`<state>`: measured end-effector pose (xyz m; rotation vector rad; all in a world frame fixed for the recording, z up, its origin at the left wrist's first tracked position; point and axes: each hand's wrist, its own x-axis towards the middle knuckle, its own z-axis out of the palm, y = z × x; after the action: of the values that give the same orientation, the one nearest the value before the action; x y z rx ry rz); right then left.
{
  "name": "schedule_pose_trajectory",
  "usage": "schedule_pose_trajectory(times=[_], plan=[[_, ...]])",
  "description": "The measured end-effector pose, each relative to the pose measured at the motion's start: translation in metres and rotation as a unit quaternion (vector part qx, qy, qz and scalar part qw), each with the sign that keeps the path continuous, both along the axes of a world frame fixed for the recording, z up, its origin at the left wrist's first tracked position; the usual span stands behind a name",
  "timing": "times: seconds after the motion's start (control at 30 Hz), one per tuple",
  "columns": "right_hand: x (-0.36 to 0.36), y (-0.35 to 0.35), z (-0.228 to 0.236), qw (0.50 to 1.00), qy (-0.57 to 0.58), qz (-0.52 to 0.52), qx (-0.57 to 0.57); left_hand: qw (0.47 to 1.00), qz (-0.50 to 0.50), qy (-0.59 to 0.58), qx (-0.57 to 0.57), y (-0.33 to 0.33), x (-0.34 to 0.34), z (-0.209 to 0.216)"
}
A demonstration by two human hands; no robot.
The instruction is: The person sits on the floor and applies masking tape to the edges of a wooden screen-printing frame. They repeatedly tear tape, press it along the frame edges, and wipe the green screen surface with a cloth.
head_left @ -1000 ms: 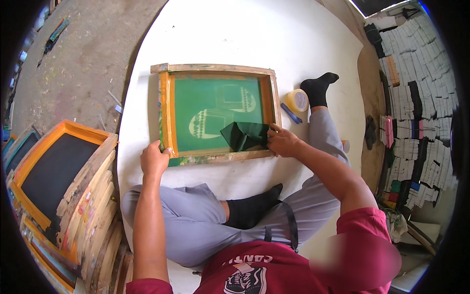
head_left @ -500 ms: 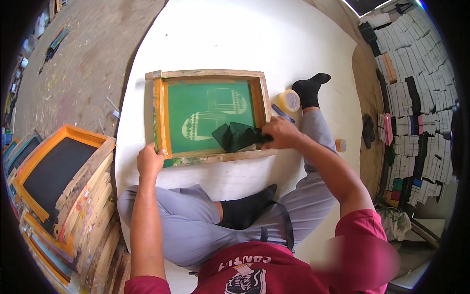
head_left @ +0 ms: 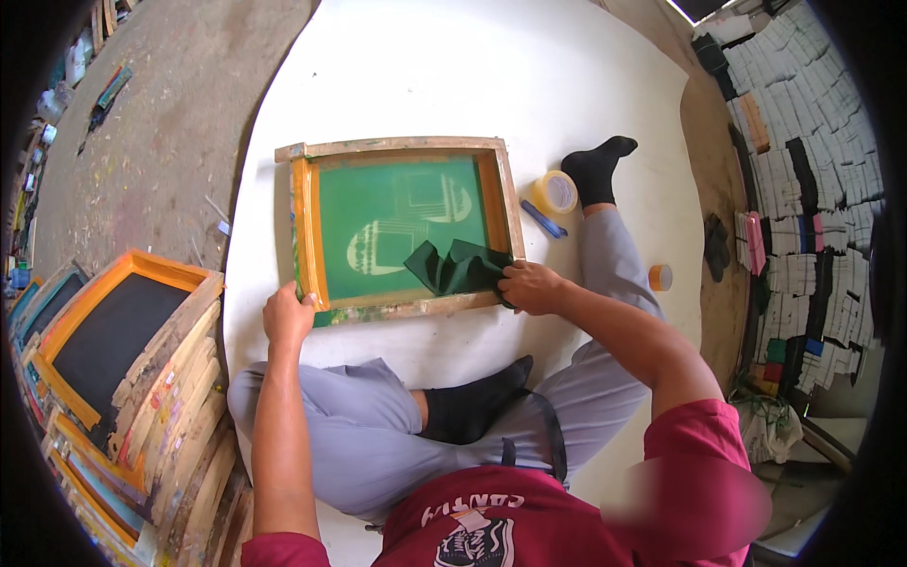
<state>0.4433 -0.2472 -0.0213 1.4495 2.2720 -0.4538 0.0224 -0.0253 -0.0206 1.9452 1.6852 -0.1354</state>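
Observation:
A wooden screen-printing frame (head_left: 513,203) with green mesh lies flat in front of me, pale shoe-sole shapes showing in the mesh. My left hand (head_left: 287,314) is closed on its near left corner, thumb on the rim. At the near right corner, my right hand (head_left: 532,287) grips one end of a dark green cloth (head_left: 455,267). The rest of the cloth lies crumpled over the mesh beside the near rail. Part of the cloth under my right fingers is hidden.
Right of the frame lie a tape roll (head_left: 556,193) and a blue cutter-like tool (head_left: 543,218). A smaller tape roll (head_left: 660,277) is beyond my leg. Frames are stacked (head_left: 142,321) at the left. Piles of white sheets (head_left: 803,189) stand at the right. A white sheet (head_left: 425,76) covers the floor.
My right hand has moved nearer to me, down to the frame's near right corner, drawing the cloth's end with it. My left hand stays on its corner.

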Motion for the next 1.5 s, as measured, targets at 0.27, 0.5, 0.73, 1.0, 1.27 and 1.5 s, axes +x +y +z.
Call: schedule_pose_trajectory(times=[0.27,0.5,0.73,1.0,1.27,1.5], plan=[[0.015,0.023,0.057,0.925,0.136,-0.318,0.159,1.000,0.002,0.013,-0.002,0.000,-0.004,-0.006],[-0.020,-0.017,0.006,0.991,0.037,-0.062,0.111,1.000,0.007,-0.005,0.008,-0.004,-0.001,0.000],[-0.024,0.005,0.026,0.992,0.042,-0.107,0.044,1.000,0.003,-0.008,0.014,-0.002,-0.004,-0.004],[-0.100,0.006,0.000,0.960,0.120,-0.253,0.012,1.000,-0.003,-0.002,0.017,-0.002,-0.002,-0.005],[-0.196,0.068,-0.023,0.939,0.234,-0.244,0.060,0.999,-0.007,-0.010,0.044,-0.005,-0.003,-0.003],[-0.270,0.133,-0.028,0.932,0.290,-0.217,-0.022,1.000,-0.014,0.014,0.012,0.002,0.001,-0.003]])
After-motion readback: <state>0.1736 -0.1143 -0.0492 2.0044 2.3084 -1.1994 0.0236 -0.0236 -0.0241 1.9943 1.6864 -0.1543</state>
